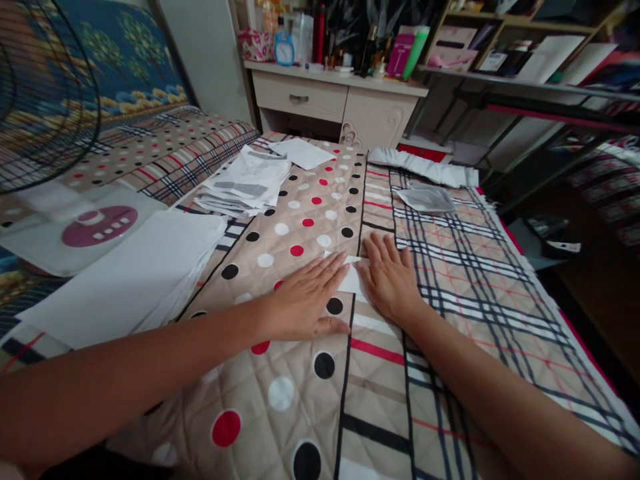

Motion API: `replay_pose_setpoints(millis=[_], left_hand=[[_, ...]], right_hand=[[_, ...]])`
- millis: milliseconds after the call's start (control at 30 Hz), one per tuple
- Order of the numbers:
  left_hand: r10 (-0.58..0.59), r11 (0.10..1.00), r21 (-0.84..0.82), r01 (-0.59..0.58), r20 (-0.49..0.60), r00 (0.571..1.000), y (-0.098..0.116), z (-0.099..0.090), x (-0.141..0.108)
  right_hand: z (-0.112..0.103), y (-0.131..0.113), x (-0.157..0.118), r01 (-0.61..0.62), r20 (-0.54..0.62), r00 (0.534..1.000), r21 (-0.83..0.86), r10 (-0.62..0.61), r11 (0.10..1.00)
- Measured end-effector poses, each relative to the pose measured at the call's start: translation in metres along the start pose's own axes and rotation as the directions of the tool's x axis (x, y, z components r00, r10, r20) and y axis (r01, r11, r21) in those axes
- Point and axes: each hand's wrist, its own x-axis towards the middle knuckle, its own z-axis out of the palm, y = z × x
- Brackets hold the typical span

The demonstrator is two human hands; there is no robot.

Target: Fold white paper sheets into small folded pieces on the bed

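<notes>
The left hand (306, 297) and right hand (391, 280) lie open, slightly apart, on white paper (352, 281) inside the right edge of the quilt (260, 393); even pressure should limit creasing.

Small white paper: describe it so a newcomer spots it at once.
On the patterned bedspread, look to the middle, where the left hand and right hand lie flat. The small white paper shows between them, partly covered. Unlike the large sheets and printed papers off to the left, it has hands on it.

Small white paper (352, 281), apparently folded, flat on patterned quilt (281, 393).
</notes>
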Motion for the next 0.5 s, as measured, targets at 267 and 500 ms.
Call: replay_pose_setpoints(millis=[267, 500], left_hand=[[-0.117, 0.993, -0.051, 0.110, -0.174, 0.978, -0.014, 0.005, -0.006], [-0.424, 0.794, -0.581, 0.177, -0.322, 0.846, -0.026, -0.009, 0.037]], right_hand=[[-0.009, 0.007, -0.001, -0.048, -0.092, 0.993, 0.241, 0.072, 0.969], [-0.014, 0.002, 0.021, -0.247, 0.104, 0.966, 0.641, 0.237, 0.727]])
